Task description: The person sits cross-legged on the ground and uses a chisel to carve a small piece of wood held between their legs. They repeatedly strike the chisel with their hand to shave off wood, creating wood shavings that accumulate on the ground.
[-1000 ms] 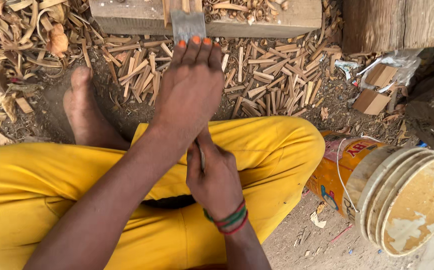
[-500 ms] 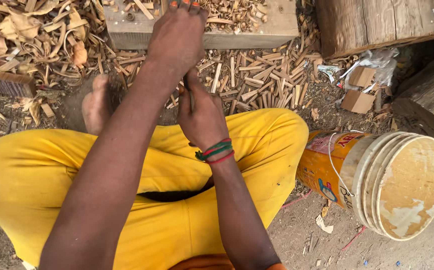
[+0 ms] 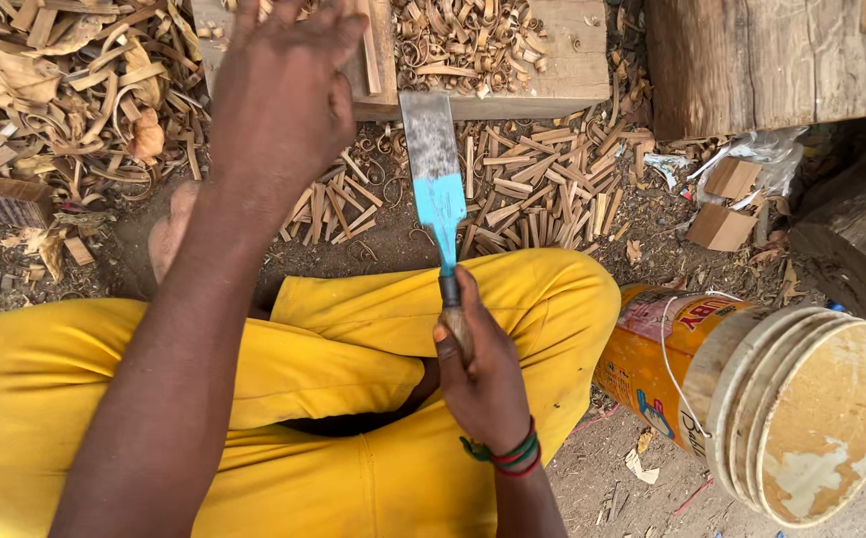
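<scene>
My right hand [image 3: 483, 374] grips the wooden handle of a wide flat chisel [image 3: 436, 169] over my lap. Its blade is blue near the handle and bare grey metal at the tip, which touches the front edge of a wooden block [image 3: 553, 85]. My left hand [image 3: 284, 95] reaches forward and lies on the block's left part, next to a thin upright strip of wood [image 3: 376, 50]. Its fingertips run out of the picture, so I cannot see whether it holds the strip. I sit cross-legged in yellow trousers [image 3: 353, 339].
Wood shavings and split sticks [image 3: 533, 189] cover the ground before the block. An orange bucket [image 3: 752, 389] with round wooden discs lies on its side at the right. A thick log [image 3: 772, 60] stands at the top right, and my bare foot [image 3: 169, 234] shows at the left.
The chisel blade, hidden behind my hands before, now shows fully and points at the block. My left hand has shifted left and further up the block. My right hand has drawn back toward my lap.
</scene>
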